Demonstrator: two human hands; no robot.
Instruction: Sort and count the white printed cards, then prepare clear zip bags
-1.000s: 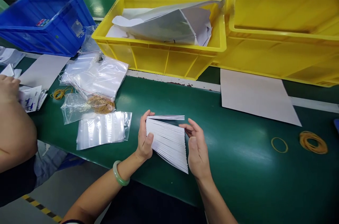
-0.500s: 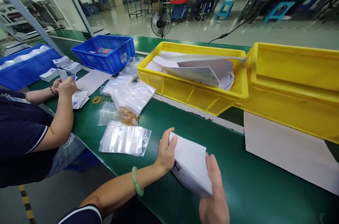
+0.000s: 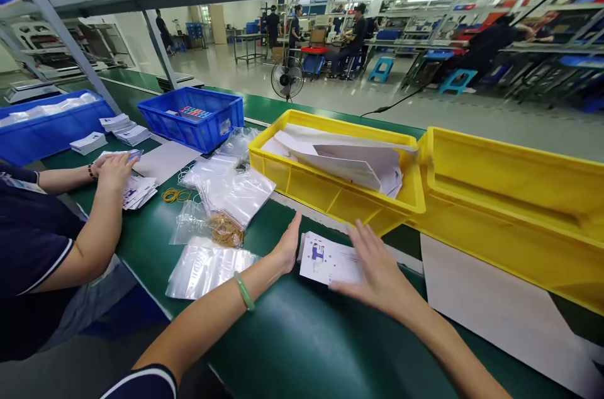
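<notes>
Stack of cards (image 3: 324, 259) on the green table (image 3: 292, 342), between the hands, long axis running roughly from one to the other. Left hand (image 3: 285, 248), flat and ungrasping, borders one end; right hand (image 3: 376, 272), fingers spread, overlaps the other, contact unclear.

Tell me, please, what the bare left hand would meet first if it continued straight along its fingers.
Probably the yellow rectangular plastic bin holding white papers: the left hand points toward its front side. Depth is unclear, so the hand might pass above.
</notes>
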